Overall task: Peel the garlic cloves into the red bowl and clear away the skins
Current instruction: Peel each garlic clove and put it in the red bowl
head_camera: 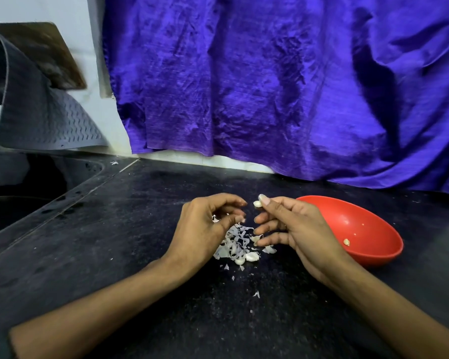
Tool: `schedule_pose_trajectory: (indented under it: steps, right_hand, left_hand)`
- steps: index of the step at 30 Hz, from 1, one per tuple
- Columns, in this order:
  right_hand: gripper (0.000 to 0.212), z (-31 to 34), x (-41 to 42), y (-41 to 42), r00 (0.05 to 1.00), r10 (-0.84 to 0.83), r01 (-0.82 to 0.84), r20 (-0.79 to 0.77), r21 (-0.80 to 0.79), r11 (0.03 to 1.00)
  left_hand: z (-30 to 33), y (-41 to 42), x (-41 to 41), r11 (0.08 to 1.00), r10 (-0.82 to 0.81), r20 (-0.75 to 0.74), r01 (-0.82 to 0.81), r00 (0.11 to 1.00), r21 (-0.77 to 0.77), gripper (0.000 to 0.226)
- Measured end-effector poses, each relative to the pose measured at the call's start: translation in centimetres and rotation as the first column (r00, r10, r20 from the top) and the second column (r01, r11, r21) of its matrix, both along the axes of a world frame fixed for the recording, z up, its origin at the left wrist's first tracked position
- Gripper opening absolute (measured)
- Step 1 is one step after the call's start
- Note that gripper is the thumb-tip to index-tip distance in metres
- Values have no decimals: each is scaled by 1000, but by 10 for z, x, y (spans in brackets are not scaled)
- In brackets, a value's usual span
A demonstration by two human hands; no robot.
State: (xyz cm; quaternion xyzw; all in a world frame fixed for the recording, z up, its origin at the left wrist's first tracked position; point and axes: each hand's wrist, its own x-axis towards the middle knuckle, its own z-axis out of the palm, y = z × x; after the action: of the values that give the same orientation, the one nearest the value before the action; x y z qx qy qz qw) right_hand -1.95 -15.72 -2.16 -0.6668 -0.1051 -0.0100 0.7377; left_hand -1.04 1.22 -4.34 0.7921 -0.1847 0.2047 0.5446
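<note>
The right hand (290, 224) pinches a clove (257, 203). The left hand (208, 224) curls on bits of skin (235, 242). The red bowl (373, 244), at 3 o'clock, has one clove. More cloves and the skins wait.

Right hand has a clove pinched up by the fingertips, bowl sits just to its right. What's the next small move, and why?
Probably carry the right hand rightward and drop its garlic clove into the red bowl. The clove looks bare and white, the left hand holds only skin bits over the skin pile, and the bowl holds just a piece or two.
</note>
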Motion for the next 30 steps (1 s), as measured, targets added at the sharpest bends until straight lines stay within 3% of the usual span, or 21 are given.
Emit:
schedule_pose_trajectory:
  steps: [2, 8, 12, 21, 25, 30]
  right_hand:
    - [26, 0, 0, 0, 1000, 3, -3, 0, -5, 1000]
    - [26, 0, 0, 0, 1000, 18, -19, -23, -21, 1000]
    - [22, -2, -1, 1, 999, 42, -43, -34, -43, 998]
    - [35, -9, 3, 2, 996, 34, -21, 81, -158, 987]
    - [14, -13, 6, -2, 982, 3, 41, 190, -227, 973]
    - [14, -16, 7, -1, 972, -18, 69, 233, -213, 975]
  left_hand:
    - [0, -1, -1, 1000, -5, -5, 5, 1000, 10, 2]
    - [-3, -1, -2, 989, -14, 101, -1, 995, 145, 27]
    - [0, -2, -5, 992, -43, 187, 19, 981, 126, 14]
    - [0, -2, -8, 996, -37, 133, 25, 990, 85, 10]
    - [-1, -1, -6, 999, -7, 95, 4, 995, 41, 12]
    - [0, -2, -8, 999, -30, 64, 28, 998, 41, 13]
